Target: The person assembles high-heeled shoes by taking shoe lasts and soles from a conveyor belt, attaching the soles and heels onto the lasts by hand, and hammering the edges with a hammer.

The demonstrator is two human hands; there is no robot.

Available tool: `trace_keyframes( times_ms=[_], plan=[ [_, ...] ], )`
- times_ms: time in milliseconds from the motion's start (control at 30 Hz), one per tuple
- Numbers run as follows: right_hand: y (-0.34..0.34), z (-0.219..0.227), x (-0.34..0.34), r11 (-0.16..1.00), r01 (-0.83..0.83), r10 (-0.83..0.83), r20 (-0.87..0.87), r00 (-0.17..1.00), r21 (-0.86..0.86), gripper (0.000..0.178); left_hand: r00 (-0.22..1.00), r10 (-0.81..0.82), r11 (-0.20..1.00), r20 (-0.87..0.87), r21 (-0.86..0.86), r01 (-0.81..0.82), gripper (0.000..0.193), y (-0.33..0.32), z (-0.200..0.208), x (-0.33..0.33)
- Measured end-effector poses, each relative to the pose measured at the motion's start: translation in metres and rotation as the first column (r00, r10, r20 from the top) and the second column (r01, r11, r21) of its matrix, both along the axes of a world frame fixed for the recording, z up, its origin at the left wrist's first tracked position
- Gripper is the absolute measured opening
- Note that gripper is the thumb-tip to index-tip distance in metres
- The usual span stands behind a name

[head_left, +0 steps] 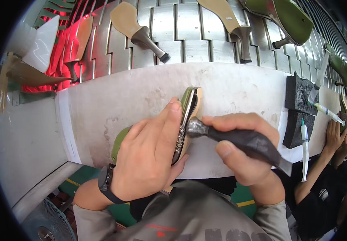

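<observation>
On the pale work table, my left hand [147, 158] is wrapped round a shoe [188, 105] tipped on its side, fingers along its upper. The shoe has a green and dark glossy upper, a glittering band and a tan sole edge. My right hand [247, 160] grips a shoemaker's hammer [243, 143] by its dark handle, which ends in a flat metal blade. The round metal head is at the sole edge, beside the glittering band; whether it touches is unclear. Behind my left hand shows a rounded green piece [119, 145]; I cannot tell if it belongs to the same shoe.
Beyond the table runs a metal slat conveyor [163, 24] bearing heeled soles [126, 18] and a green shoe [298, 22]. Black blocks [300, 128] and syringes [304, 148] lie at the right, near another person's hands [336, 138]. A fan [47, 221] stands lower left.
</observation>
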State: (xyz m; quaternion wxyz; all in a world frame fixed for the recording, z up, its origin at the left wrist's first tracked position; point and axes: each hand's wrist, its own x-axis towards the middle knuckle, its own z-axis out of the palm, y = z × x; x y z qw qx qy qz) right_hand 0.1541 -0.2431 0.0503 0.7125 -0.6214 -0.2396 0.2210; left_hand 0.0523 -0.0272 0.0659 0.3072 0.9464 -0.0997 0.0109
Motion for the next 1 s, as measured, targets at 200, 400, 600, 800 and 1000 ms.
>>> trace_keyframes(
  times_ms=[200, 400, 600, 800, 1000],
  plan=[
    [0.024, 0.019, 0.036, 0.983, 0.112, -0.128, -0.103, 0.986, -0.148, 0.023, 0.998, 0.008, 1.000, 0.057, -0.004, -0.008, 0.103, 0.003, -0.001, -0.001],
    [0.028, 0.044, 0.031, 0.962, -0.030, 0.001, -0.109, 0.994, -0.271, 0.035, 0.997, -0.017, 0.999, 0.074, 0.033, 0.015, 0.113, 0.008, -0.006, -0.004],
    [0.014, 0.037, -0.014, 0.965, -0.120, 0.198, 0.348, 0.916, -0.234, 0.033, 0.990, -0.003, 0.999, 0.144, 0.049, -0.004, 0.109, 0.010, -0.008, -0.007],
    [0.017, 0.028, -0.063, 0.973, -0.032, 0.169, 0.617, 0.769, -0.227, 0.037, 0.995, -0.006, 1.000, 0.103, -0.029, 0.009, 0.096, 0.015, -0.001, -0.009],
    [0.020, 0.054, -0.084, 0.759, 0.519, -0.566, 0.003, 0.825, 0.394, 0.048, 0.995, 0.070, 0.996, -0.065, -0.048, -0.073, 0.101, 0.021, -0.003, -0.012]
  ],
)
